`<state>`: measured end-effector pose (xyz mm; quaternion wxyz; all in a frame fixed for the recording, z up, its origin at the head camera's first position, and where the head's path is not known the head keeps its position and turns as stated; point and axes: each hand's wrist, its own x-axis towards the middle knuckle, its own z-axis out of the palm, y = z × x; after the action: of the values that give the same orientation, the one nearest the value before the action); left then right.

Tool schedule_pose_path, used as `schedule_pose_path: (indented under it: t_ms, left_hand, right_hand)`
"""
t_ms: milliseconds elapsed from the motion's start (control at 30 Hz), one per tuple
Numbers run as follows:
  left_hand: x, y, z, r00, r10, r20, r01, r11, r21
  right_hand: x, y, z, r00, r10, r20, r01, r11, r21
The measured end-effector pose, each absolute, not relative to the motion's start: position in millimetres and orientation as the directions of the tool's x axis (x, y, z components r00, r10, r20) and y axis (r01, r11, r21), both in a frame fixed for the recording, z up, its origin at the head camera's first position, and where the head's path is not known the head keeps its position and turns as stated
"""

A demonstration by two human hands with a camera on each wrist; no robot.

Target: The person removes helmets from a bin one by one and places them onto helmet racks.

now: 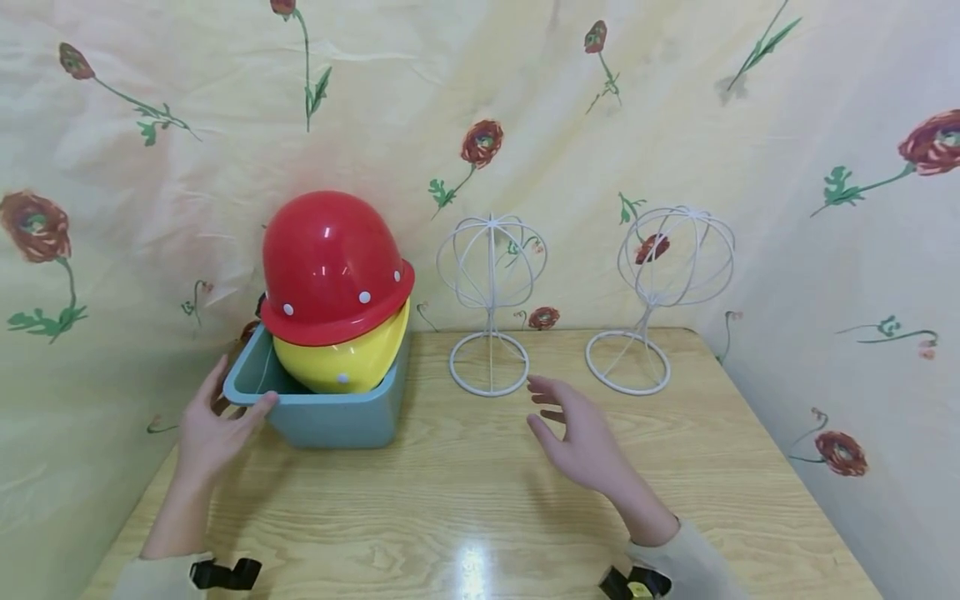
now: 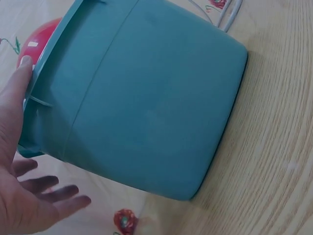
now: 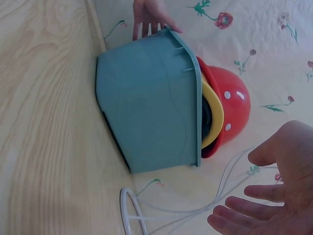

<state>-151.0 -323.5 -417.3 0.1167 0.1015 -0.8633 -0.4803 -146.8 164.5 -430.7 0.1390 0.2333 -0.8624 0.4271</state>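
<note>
A blue-green plastic bin (image 1: 330, 421) stands at the left of the table. In it a red hard hat (image 1: 330, 258) sits on top of a yellow hard hat (image 1: 345, 362), tilted above the rim. My left hand (image 1: 213, 433) is at the bin's front left corner. Its thumb (image 2: 22, 73) lies at the rim, while the other fingers spread beside the bin's side in the left wrist view. My right hand (image 1: 585, 442) hovers over the table with loosely bent fingers and holds nothing. Nearest to it is a white wire hat stand (image 1: 491, 333).
Another white wire hat stand (image 1: 645, 333) leans to the right near the back edge of the wooden table (image 1: 420, 517). Flower-patterned cloth (image 1: 375, 100) covers the walls behind and at both sides.
</note>
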Motion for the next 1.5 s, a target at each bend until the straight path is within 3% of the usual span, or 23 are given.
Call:
schedule_pose_path:
  t_ms: [400,700,1067,1167,1300,1500]
  left_hand:
    - [-161.1,-318.7,-419.9,-0.95,-0.257,0.179,0.018,0.528,0.849]
    - [-165.0,-320.2,-425.2,-0.943,-0.281,0.176,0.017,0.489,0.872]
    - [-168.7,-319.7,-427.7,-0.946,-0.295,0.138,-0.01,0.449,0.893]
    - [-169.4,-318.4,-428.1,-0.945,-0.302,0.124,-0.02,0.434,0.901]
    - [-169.5,-316.7,-428.9,-0.944,-0.313,0.105,-0.039,0.421,0.906]
    - [-168.6,-318.0,-429.1,-0.938,-0.325,0.118,-0.027,0.407,0.913]
  right_hand:
    - [-168.2,121.7,-422.3,-0.834,-0.357,0.421,-0.541,0.383,-0.749]
    - [-178.4,93.4,-404.4,-0.867,-0.383,0.319,-0.423,0.226,-0.878]
    - [-192.6,52.7,-381.1,-0.867,-0.394,0.306,-0.394,0.166,-0.904]
    - [-195.5,42.6,-371.5,-0.864,-0.435,0.253,-0.311,0.067,-0.948]
    - [-198.3,33.3,-360.9,-0.852,-0.506,0.135,-0.107,-0.083,-0.991]
    - [-202.0,18.1,-350.1,-0.819,-0.574,0.001,0.157,-0.224,-0.962]
